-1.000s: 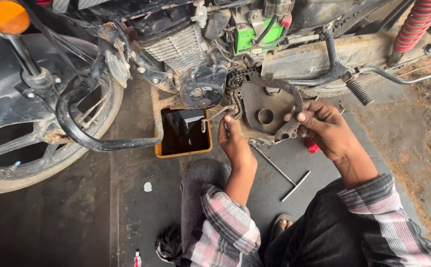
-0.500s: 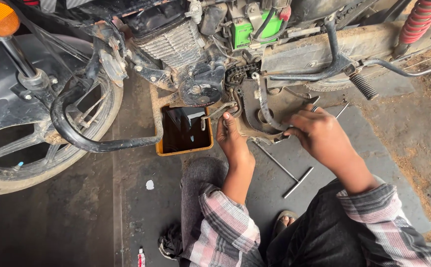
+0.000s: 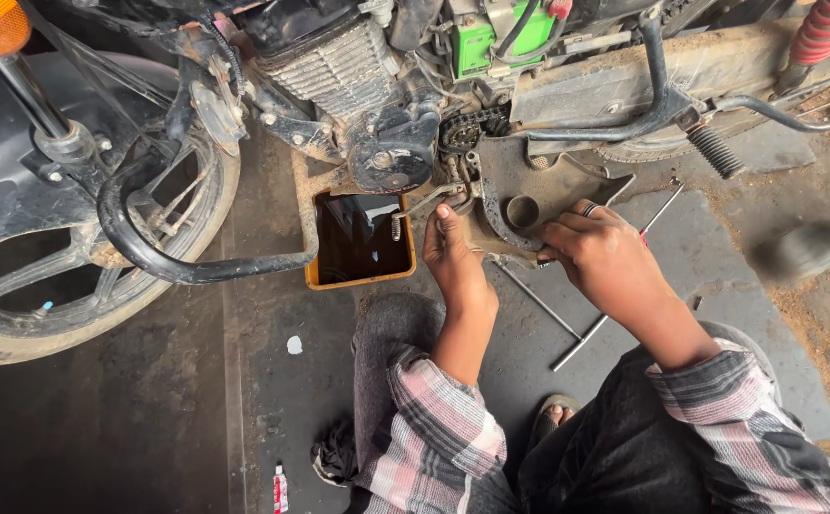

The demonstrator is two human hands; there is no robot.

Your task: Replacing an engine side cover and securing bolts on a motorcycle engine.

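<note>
A motorcycle repair workshop: stripped motorcycle engine (image 3: 339, 67), oil drain pan (image 3: 358, 278), tools on stained floor (image 3: 177, 419).

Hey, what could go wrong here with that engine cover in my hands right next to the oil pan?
The engine cover, held by the left hand and right hand, sits close to the open oil pan; a slip might knock the pan and spill dark oil. The bare drive chain just above could pinch or soil fingers. The T-handle wrench lying by the knee might get kicked.

An orange drain pan (image 3: 312, 278) of dark oil beside a front wheel (image 3: 72, 286); T-handle wrench (image 3: 576, 333) on the floor.
</note>
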